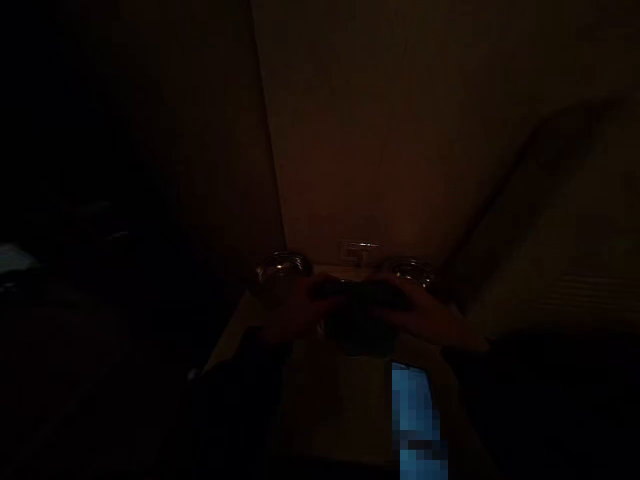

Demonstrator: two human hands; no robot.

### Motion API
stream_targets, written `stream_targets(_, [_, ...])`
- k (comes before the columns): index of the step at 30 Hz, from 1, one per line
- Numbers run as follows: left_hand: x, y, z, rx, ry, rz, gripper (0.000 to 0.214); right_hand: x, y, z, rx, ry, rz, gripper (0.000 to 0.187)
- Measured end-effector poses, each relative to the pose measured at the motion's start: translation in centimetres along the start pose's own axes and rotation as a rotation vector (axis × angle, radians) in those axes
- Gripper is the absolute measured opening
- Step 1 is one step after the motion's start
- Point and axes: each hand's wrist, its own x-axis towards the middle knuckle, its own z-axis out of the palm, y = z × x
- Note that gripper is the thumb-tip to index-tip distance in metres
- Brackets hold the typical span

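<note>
The scene is very dark. My left hand [295, 313] and my right hand [425, 317] both rest against a dark round object [357, 320], one on each side, on a small table [340, 393]. The fingers of both hands curve round its sides. What the dark object is I cannot make out. A shiny metal bowl [280, 270] stands just behind my left hand, and another shiny bowl [413, 270] sits behind my right hand.
A small glass or metal item [361, 252] stands at the back of the table against the wall. A glowing blue screen [417, 420] lies near the table's front edge. A wall corner [270, 167] rises behind on the left.
</note>
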Motion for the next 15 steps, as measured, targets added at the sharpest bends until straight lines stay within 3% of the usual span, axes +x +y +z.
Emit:
stream_targets(3, [0.2, -0.6, 0.0, -0.038, 0.161, -0.023, 0.029, 0.9, 1.4, 0.3, -0.040, 0.236, 0.083, 0.027])
stream_targets(6, [-0.5, -2.2, -0.4, -0.038, 0.342, -0.164, 0.030, 1.0, 2.5, 0.0, -0.151, 0.371, 0.133, 0.025])
stream_targets(9, [-1.5, -5.1, -0.8, -0.066, 0.494, -0.371, 0.036, 0.7, 3.0, -0.4, -0.332, 0.354, 0.183, 0.028])
stream_targets(11, [-2.0, -7.4, -0.7, -0.120, 0.468, -0.472, 0.043, 0.8, 3.1, -0.1, -0.459, 0.312, 0.199, 0.029])
stream_targets(12, [-2.1, -8.4, -0.5, -0.127, 0.425, -0.482, 0.046, 0.9, 3.1, 0.1, -0.511, 0.289, 0.194, 0.028])
stream_targets(15, [-2.2, -10.6, 0.1, -0.136, 0.444, -0.516, 0.046, 1.5, 3.2, 1.2, -0.590, 0.250, 0.195, 0.021])
